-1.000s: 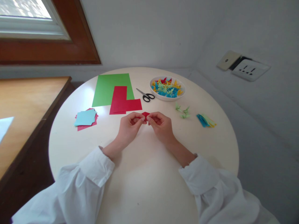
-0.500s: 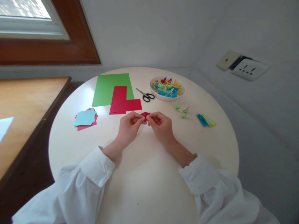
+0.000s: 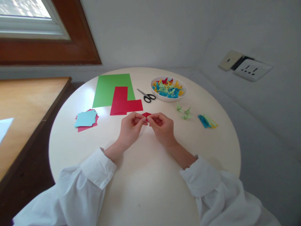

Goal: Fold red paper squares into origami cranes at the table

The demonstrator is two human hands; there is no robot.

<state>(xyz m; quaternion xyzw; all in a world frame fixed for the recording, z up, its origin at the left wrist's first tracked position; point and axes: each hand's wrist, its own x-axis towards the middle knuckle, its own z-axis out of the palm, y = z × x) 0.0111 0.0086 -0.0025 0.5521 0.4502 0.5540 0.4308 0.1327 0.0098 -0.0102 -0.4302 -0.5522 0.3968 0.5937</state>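
Red folded paper [image 3: 147, 115]: here it is, small and bright, pinched between both hands, just on the near side of the red sheets [image 3: 119, 102]; whether it touches the worktop [image 3: 145, 185], I cannot tell;
Left hand [image 3: 130, 128]: fingers drawn in narrow, thumb and forefinger gripping the paper's left end;
Right hand [image 3: 162, 128]: a mirror of the other, fingers closed in a pinch on the right end; the two thumbs nearly meet;
Step in hand: a fold being shaped or pressed, by the look of it; the exact crease is too small to read;
Next move: calls, I'd judge, for matched pressure and fine thumb work; a slip on either side could skew the fold;
Bowl [image 3: 168, 99]: beyond the right hand, full of small folded figures [image 3: 168, 89] in several colours; scissors [image 3: 150, 97] lie just beside it;
Right side: pale green figures [image 3: 187, 117] near coloured strips [image 3: 205, 121].
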